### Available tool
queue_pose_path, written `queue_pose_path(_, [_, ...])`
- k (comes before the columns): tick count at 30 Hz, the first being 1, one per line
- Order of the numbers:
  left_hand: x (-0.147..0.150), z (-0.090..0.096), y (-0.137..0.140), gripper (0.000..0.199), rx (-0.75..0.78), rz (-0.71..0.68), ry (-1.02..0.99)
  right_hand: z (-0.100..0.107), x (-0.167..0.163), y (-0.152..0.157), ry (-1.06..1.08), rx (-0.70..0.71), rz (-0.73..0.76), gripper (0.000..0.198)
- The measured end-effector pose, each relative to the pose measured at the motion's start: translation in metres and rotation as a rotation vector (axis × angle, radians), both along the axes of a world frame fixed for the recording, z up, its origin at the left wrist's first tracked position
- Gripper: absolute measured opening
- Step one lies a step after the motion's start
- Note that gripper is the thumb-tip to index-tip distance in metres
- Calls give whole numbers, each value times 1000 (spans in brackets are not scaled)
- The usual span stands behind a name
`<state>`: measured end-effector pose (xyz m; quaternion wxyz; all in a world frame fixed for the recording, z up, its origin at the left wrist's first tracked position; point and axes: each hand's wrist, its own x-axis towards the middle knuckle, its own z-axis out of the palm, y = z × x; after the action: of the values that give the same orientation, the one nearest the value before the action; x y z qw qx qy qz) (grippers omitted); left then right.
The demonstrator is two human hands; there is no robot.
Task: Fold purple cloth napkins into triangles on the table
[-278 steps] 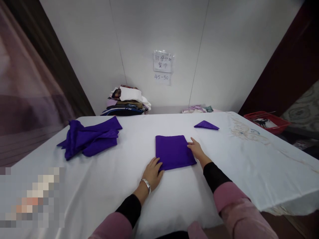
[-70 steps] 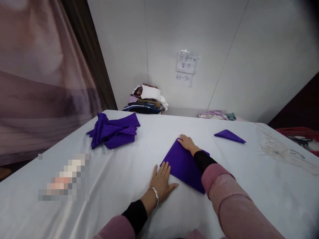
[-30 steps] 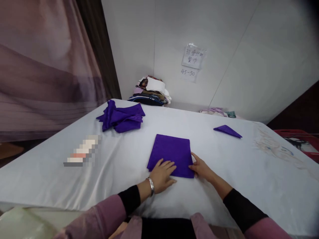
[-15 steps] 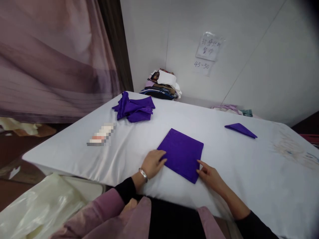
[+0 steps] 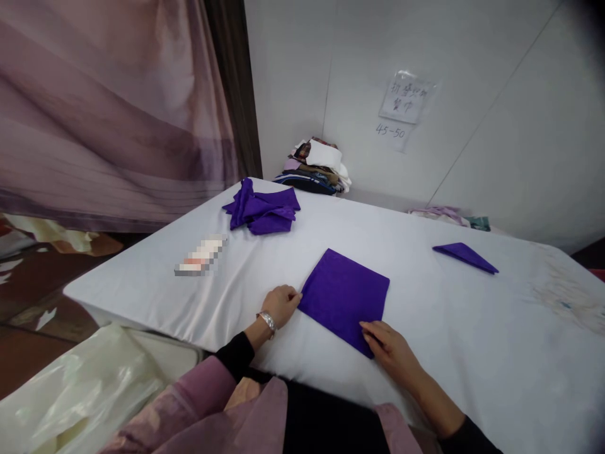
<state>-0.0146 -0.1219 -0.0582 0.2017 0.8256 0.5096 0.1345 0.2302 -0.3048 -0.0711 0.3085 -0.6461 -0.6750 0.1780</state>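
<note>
A purple cloth napkin [image 5: 345, 296], folded into a square, lies flat on the white-covered table in front of me. My left hand [image 5: 280, 307], with a silver bracelet at the wrist, is closed, thumb and fingers pinching the napkin's left corner. Over the near right corner, my right hand [image 5: 390, 347] is also closed, its thumb and forefinger together on the cloth by the edge. Farther off to the right lies a purple napkin folded into a narrow triangle [image 5: 466, 257]. A loose heap of purple napkins [image 5: 265, 211] sits at the far left.
A pixelated flat object [image 5: 201, 255] rests on the left of the white tablecloth [image 5: 255, 265]. Folded clothes [image 5: 316, 167] are stacked beyond the far edge, below a handwritten sign [image 5: 404, 98] on the wall. A pink curtain [image 5: 108, 113] hangs at left, above a plastic bag [image 5: 104, 384].
My left hand has drawn back to the napkin's left corner and closed there. My right hand has slid from the right edge inward, toward the near corner. The view has shifted slightly.
</note>
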Motion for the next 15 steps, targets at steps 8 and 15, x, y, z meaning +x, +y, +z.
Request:
queue_pose_path(8, [-3,1,1,22,119,-74,159,-1,19,-26,-121,120,83,42])
queue_pose_path(15, [-1,-2,-1,22,281,-136,76,-6,25,-21,-318,166,188,47])
